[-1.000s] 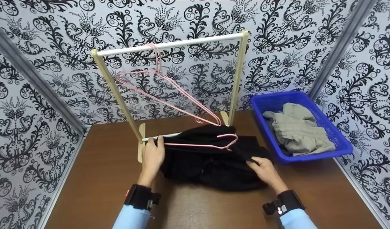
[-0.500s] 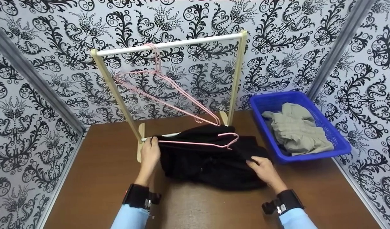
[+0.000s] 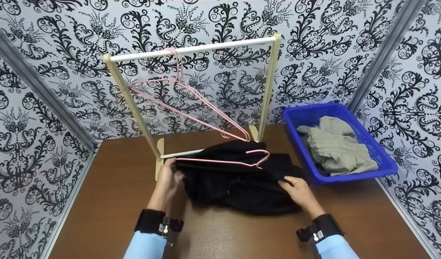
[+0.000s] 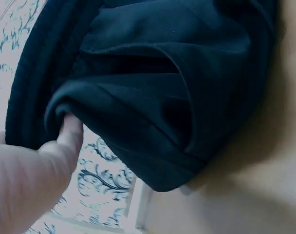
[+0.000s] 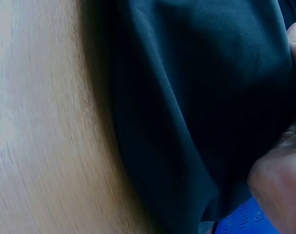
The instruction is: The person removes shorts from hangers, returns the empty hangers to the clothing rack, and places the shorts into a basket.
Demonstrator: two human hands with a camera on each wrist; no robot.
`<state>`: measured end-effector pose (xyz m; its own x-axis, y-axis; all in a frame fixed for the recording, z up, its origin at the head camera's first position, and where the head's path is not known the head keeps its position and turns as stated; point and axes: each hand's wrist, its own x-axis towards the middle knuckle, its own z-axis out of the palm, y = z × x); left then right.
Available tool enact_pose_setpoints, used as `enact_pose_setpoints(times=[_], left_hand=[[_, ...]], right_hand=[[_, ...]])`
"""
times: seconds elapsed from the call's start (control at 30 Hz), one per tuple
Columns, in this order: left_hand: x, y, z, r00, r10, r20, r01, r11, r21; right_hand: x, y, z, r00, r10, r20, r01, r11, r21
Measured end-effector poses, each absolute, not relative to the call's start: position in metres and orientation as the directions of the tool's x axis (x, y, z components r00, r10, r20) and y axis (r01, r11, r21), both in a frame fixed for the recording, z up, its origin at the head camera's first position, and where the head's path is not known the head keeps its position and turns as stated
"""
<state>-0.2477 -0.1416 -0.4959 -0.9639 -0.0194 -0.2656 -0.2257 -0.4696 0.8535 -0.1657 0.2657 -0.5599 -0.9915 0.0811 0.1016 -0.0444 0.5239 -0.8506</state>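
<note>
- Overhead, in the head view, a black garment (image 3: pixel 242 180) is lying bunched on the brown table (image 3: pixel 116 201), at 12 o'clock from the person and just in front of a small wooden rack (image 3: pixel 191 50).
- The left hand (image 3: pixel 169 176) is curling its fingers round the garment's 9 o'clock edge, probably to keep that end taut; the right hand (image 3: pixel 298 192) is pinching the cloth at its 3 o'clock edge, so the piece is being held from both ends.
- A pink hanger (image 3: pixel 224 162) is lying across the top of the garment, its hook pointing to 3 o'clock, where it seems placed for threading into the cloth; more hangers (image 3: pixel 184 93) are hanging from the rack's top bar.
- At 2 o'clock a blue basket (image 3: pixel 386 158) is holding a grey garment (image 3: pixel 335 147), near at hand but apart from the black one.
- Closer in, the left wrist view is showing a finger (image 4: pixel 70 134) tucked under a rolled fold of the garment (image 4: pixel 167 87), gripping it.
- Lastly, the right wrist view is showing the fingers (image 5: pixel 279 180) closing on the cloth (image 5: pixel 187 97) at the frame's 3 o'clock side, with the table (image 5: pixel 36 122) beneath and a bit of the basket (image 5: pixel 240 219) at 5 o'clock.
</note>
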Motion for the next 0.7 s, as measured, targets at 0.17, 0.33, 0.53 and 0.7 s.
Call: enact_pose_setpoints(times=[0.17,0.33,0.53,0.7], left_hand=[[-0.245,-0.148,-0.506,-0.969,0.117,-0.219,-0.245,-0.588,0.771],[-0.245,-0.152,-0.509,-0.972,0.148,-0.185,-0.237,-0.586,0.775],[-0.245,-0.152,-0.509,-0.977,0.125,-0.171,-0.211,-0.506,0.836],[-0.246,-0.15,-0.51,-0.982,0.066,-0.176,-0.188,-0.367,0.911]], right_hand=[[-0.166,0.266,-0.561,-0.991,0.085,0.103,-0.046,0.511,-0.858],[-0.165,0.266,-0.562,-0.989,0.077,0.124,-0.067,0.519,-0.852],[-0.166,0.265,-0.562,-0.987,0.06,0.15,-0.095,0.535,-0.84],[-0.167,0.265,-0.561,-0.987,0.062,0.146,-0.089,0.544,-0.834]])
